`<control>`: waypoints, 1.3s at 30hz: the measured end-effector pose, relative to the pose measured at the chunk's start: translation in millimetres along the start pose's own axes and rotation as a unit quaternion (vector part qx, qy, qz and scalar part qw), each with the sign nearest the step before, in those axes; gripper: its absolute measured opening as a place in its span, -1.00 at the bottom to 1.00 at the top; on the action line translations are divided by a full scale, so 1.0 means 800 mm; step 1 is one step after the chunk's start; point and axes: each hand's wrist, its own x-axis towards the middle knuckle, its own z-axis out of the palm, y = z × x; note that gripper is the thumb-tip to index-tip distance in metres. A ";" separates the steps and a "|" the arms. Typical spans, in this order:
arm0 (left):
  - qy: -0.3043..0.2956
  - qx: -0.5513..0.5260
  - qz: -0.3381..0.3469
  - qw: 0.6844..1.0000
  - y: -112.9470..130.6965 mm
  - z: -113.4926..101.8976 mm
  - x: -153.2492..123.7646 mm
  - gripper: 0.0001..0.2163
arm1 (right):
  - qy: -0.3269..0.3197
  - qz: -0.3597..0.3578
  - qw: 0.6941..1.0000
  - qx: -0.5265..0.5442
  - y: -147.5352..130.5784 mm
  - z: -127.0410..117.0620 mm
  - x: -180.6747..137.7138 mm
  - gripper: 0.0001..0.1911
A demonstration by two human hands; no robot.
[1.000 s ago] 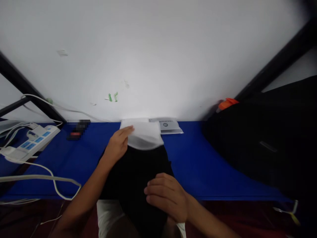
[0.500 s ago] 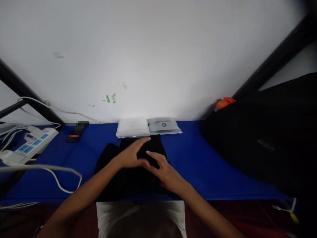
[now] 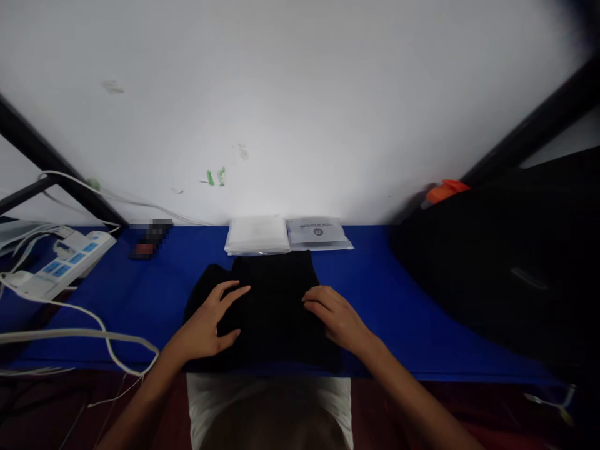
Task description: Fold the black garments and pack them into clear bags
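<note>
Lying at the table's [image 3: 375, 294] front edge, black cloth [image 3: 276, 319] seems steadied by spread left hand [image 3: 210, 322] and, apart, right hand [image 3: 337, 315], its grip unclear.

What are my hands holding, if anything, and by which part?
Your left hand is spread over the black cloth, gripping nothing; whether your right hand pinches its right edge can't be told.

The left hand [image 3: 206, 325] and right hand [image 3: 338, 317] are resting on a black cloth [image 3: 276, 306]; beyond it, a white stack [image 3: 257, 235] and printed packet [image 3: 323, 234] are lying side by side on a blue surface [image 3: 375, 294].
</note>
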 end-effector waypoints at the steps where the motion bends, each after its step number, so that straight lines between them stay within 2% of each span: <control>1: -0.002 0.022 -0.005 1.000 -0.005 0.001 -0.004 -0.44 | 0.001 0.007 1.000 -0.002 0.003 0.000 0.000 -0.55; 4: 0.039 0.042 -0.018 0.998 -0.021 0.003 -0.014 -0.72 | 0.002 0.013 1.000 -0.002 0.010 0.000 -0.002 -0.60; 7: 0.121 0.027 -0.041 0.991 -0.039 -0.004 -0.020 -0.82 | 0.013 0.025 1.000 0.006 0.017 0.000 -0.006 -0.66; 9: 0.181 0.057 -0.078 0.979 -0.051 -0.013 -0.023 -0.82 | 0.009 0.042 0.999 0.017 0.023 -0.002 -0.011 -0.69; 12: 0.241 0.178 -0.129 0.945 -0.055 -0.025 -0.025 -0.66 | -0.047 0.059 0.996 0.055 0.034 -0.007 -0.016 -0.68; 14: 0.275 0.241 -0.128 0.922 -0.045 -0.028 -0.025 -0.63 | -0.074 0.062 0.991 0.092 0.038 -0.012 -0.018 -0.65; 16: 0.307 0.253 -0.089 0.913 -0.029 -0.027 -0.024 -0.69 | -0.053 0.070 0.988 0.126 0.037 -0.017 -0.018 -0.66; 18: 0.292 0.222 -0.017 0.930 -0.014 -0.022 -0.023 -0.76 | -0.025 0.095 0.984 0.148 0.030 -0.021 -0.015 -0.73; 20: 0.195 0.175 0.043 0.964 -0.006 -0.017 -0.020 -0.79 | -0.043 0.125 0.979 0.155 0.022 -0.023 -0.011 -0.72; 21: 0.133 0.157 0.054 0.977 -0.006 -0.015 -0.018 -0.80 | -0.068 0.135 0.977 0.151 0.018 -0.023 -0.009 -0.61; 23: 0.040 0.143 0.030 0.988 -0.009 -0.012 -0.013 -0.79 | -0.121 0.136 0.974 0.135 0.013 -0.021 -0.005 -0.44; 24: 0.017 0.145 0.005 0.989 -0.011 -0.011 -0.011 -0.76 | -0.137 0.132 0.974 0.126 0.012 -0.019 -0.004 -0.45; 26: -0.003 0.150 -0.035 0.988 -0.016 -0.012 -0.007 -0.64 | -0.149 0.125 0.975 0.110 0.013 -0.015 -0.002 -0.59; 29: -0.032 0.153 -0.045 0.987 -0.019 -0.019 -0.001 -0.51 | -0.135 0.125 0.978 0.094 0.016 -0.012 0.001 -0.79; 32: -0.042 0.163 -0.030 0.985 -0.018 -0.025 0.011 -0.68 | -0.088 0.157 0.980 0.081 0.022 -0.010 0.007 -0.85; 34: -0.019 0.196 -0.039 0.980 -0.018 -0.026 0.026 -0.81 | -0.045 0.190 0.977 0.080 0.031 -0.006 0.016 -0.85; 36: 0.037 0.243 -0.070 0.967 -0.019 -0.024 0.046 -0.76 | -0.013 0.231 0.970 0.068 0.044 0.001 0.028 -0.85; 39: 0.128 0.272 -0.110 0.947 -0.022 -0.018 0.069 -0.73 | 0.002 0.292 0.956 0.019 0.069 0.012 0.045 -0.85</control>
